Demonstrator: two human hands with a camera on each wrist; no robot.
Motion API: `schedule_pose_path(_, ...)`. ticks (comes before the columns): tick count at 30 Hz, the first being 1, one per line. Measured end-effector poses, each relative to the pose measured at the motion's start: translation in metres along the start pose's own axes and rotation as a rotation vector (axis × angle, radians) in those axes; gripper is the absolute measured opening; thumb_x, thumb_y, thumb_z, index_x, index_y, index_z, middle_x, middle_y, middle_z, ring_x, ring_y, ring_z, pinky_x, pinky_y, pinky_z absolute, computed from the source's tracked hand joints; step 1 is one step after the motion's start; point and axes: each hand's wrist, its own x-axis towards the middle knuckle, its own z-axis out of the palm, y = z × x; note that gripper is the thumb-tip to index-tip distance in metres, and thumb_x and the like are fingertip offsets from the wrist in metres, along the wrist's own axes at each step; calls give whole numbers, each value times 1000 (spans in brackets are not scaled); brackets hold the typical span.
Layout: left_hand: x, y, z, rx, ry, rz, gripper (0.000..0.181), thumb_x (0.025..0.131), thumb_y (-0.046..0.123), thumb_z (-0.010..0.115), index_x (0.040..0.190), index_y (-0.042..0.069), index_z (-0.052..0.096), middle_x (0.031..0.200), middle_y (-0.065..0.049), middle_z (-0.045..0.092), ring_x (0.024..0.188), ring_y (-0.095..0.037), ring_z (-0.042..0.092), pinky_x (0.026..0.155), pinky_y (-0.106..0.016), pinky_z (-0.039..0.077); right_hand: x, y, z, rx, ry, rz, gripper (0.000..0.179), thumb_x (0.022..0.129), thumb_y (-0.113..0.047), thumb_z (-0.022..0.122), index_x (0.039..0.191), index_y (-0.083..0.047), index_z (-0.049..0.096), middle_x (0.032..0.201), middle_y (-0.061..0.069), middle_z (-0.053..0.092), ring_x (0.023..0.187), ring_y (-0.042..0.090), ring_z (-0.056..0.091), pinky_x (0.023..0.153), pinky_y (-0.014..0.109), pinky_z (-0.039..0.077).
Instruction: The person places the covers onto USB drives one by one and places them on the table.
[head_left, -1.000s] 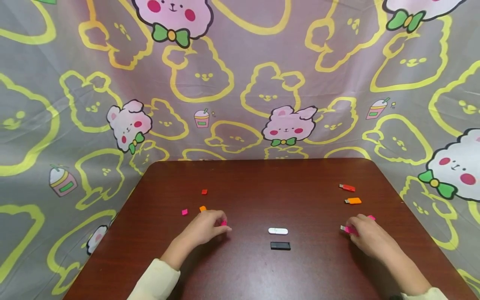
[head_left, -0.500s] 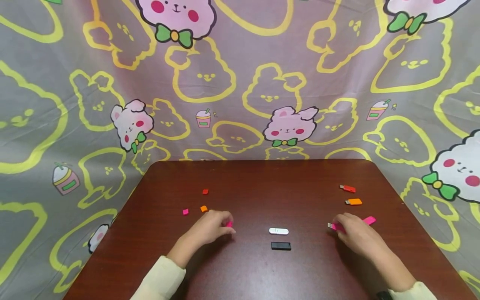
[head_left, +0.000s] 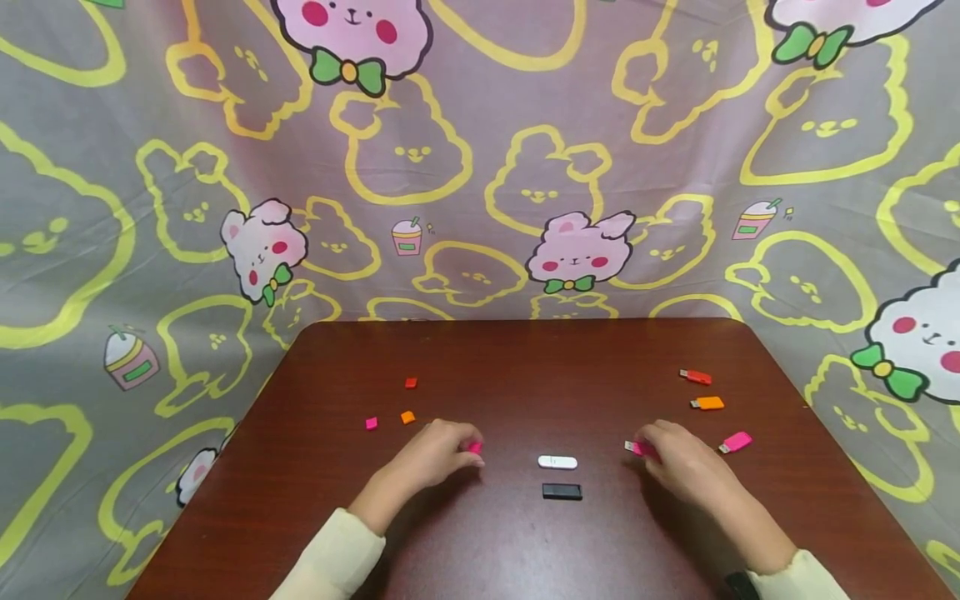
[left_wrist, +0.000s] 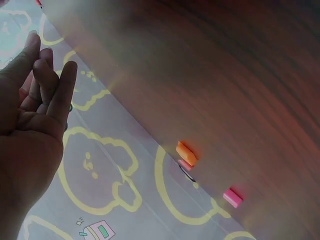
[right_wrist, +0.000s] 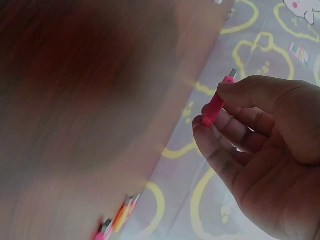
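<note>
In the head view my left hand (head_left: 431, 457) pinches a small pink USB stick cap (head_left: 475, 448) between thumb and fingers, left of the middle of the table. In the left wrist view the cap is hidden by the hand. My right hand (head_left: 686, 465) holds a pink USB stick (head_left: 640, 448) by its body, its metal plug pointing left toward the other hand. The right wrist view shows that stick (right_wrist: 215, 107) between thumb and fingertips. Between the two hands a white USB stick (head_left: 557, 462) and a black one (head_left: 562, 492) lie on the table.
On the left of the brown table (head_left: 525, 375) lie a red cap (head_left: 411, 383), an orange cap (head_left: 407, 417) and another pink cap (head_left: 371, 423). At the right are uncapped red (head_left: 697, 377), orange (head_left: 708, 403) and pink (head_left: 737, 442) USB sticks. A patterned cloth (head_left: 480, 275) hangs behind.
My right hand has carried the pink USB stick left, uncovering the other pink stick. My left hand has shifted slightly right with the cap, so the two hands are closer together.
</note>
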Motion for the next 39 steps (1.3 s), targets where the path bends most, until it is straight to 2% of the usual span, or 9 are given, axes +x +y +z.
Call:
schedule_pose_path(5,4,5,3,-2,-8,18,16,85,23,82,93,15,70,71,14,56,65,-3,50,63,-21,45,7,-11,3,12,-34,10,25,75,-1,84,94,-7,69,85,-1,63,76,15,56,71,37,56)
schedule_pose_path(11,8,12,4,12,-18,31,13,89,19,79,98,14,72,76,12,61,69,-4,53,68,-22,48,11,-21,4,15,-8,-19,24,75,0,83,92,-9,68,86,-2,62,78,16,58,73,38,55)
schedule_pose_path(23,15,23,9,34,-41,16,12,89,21,79,90,19,68,74,14,57,70,-6,51,67,-23,46,14,-36,4,23,-24,19,22,76,-2,83,93,-7,69,86,0,62,81,18,58,75,40,57)
schedule_pose_path(34,23,37,14,36,-50,15,12,89,20,79,90,19,67,75,12,55,73,-6,51,66,-21,46,19,-47,9,-12,17,-60,21,76,-3,84,93,-7,72,86,-1,62,83,18,60,75,38,57)
schedule_pose_path(39,27,39,18,47,-39,36,13,89,21,80,89,19,66,75,12,55,72,-6,51,66,-20,45,21,-53,12,-27,31,-90,21,76,-4,84,92,-8,72,86,-1,62,83,17,59,74,36,56)
